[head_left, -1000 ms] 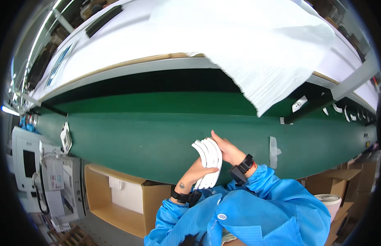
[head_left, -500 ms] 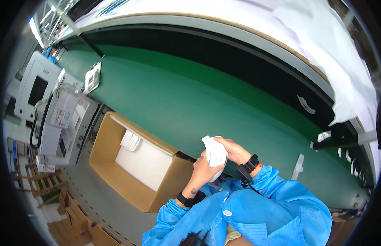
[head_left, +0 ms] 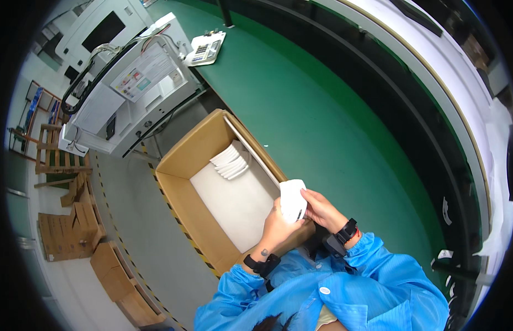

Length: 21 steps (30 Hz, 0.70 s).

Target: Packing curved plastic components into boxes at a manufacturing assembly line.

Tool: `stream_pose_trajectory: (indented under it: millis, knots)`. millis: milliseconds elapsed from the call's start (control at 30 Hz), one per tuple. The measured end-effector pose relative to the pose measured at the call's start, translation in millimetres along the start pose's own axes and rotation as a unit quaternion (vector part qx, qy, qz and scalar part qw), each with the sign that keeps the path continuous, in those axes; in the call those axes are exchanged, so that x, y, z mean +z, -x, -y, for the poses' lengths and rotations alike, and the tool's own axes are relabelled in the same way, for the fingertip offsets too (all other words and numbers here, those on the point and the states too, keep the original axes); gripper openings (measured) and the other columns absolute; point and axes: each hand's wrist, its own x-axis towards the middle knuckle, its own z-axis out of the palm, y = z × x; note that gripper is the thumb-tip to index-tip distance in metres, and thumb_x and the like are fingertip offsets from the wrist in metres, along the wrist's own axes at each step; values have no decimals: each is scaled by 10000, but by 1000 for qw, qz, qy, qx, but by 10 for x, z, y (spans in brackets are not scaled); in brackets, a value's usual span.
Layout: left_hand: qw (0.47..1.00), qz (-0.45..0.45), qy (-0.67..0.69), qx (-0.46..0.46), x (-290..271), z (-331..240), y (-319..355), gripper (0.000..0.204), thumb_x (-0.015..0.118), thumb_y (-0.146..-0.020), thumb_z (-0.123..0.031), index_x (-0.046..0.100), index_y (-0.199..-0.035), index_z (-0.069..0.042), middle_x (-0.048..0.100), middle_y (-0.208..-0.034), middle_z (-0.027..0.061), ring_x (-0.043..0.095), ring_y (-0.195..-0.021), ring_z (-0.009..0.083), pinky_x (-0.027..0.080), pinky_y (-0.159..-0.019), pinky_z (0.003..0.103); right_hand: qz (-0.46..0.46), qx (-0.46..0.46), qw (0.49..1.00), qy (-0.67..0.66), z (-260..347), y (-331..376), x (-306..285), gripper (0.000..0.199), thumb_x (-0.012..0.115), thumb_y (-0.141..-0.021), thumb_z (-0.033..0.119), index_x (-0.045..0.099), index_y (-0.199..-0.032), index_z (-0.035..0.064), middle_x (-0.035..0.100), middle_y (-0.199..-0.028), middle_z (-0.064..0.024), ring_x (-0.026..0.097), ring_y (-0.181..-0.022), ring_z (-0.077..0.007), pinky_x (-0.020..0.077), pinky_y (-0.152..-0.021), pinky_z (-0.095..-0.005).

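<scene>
Between both my hands is a white curved plastic piece (head_left: 293, 199), held up over the near right corner of a cardboard box. My left hand (head_left: 275, 226) grips its left and lower side, with the thumb along the bottom edge. The fingers of my right hand (head_left: 321, 211) pinch its right edge. A small dark slot shows low on the piece. Inside the cardboard box (head_left: 204, 220), several similar white pieces (head_left: 231, 160) stand in a row at the far end, on a white sheet (head_left: 223, 204) lining the bottom.
The green worktop (head_left: 300, 110) runs along the box's right side. A white tray of small parts (head_left: 205, 48) lies at its far end. Beyond the box, at left, stands a white machine (head_left: 140, 83). Cardboard cartons (head_left: 68, 234) and a wooden pallet (head_left: 57, 149) are on the left.
My view has swung left, bringing the box and machine nearer the middle. The white piece has turned in my hands, now showing a smooth face over the box's corner.
</scene>
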Motion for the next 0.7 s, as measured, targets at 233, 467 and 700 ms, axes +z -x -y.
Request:
stream_pose_trajectory:
  millis: [233, 467, 700]
  knots:
    - [987, -87, -114, -73, -708, 1507, -746, 793, 812, -622, -250, 396, -1245, 9, 613, -1073, 199, 630, -963, 320, 508, -833, 398, -103, -137, 917, 359, -281, -519, -490, 475, 615, -895, 159, 443, -1289, -42, 562, -1228, -174, 551, -1152, -270, 432, -998, -366]
    - [903, 61, -415, -96, -754, 2851, -1788, 809, 781, -576, -274, 430, -1250, 4, 604, -1042, 195, 595, -988, 366, 486, -849, 440, -290, -217, 525, 771, -410, -272, -1525, 487, 542, -828, 67, 438, -1300, 0, 375, -1429, -164, 333, -1336, -343, 244, -1124, -465]
    - [895, 42, -444, -11, -500, 3260, -2326, 885, 810, -567, -220, 394, -1313, 12, 572, -1126, 224, 497, -1145, 402, 419, -941, 444, -281, -209, 523, 777, -439, -279, -1644, 488, 471, -823, 71, 439, -1307, 13, 384, -1430, -165, 336, -1339, -337, 227, -1129, -480]
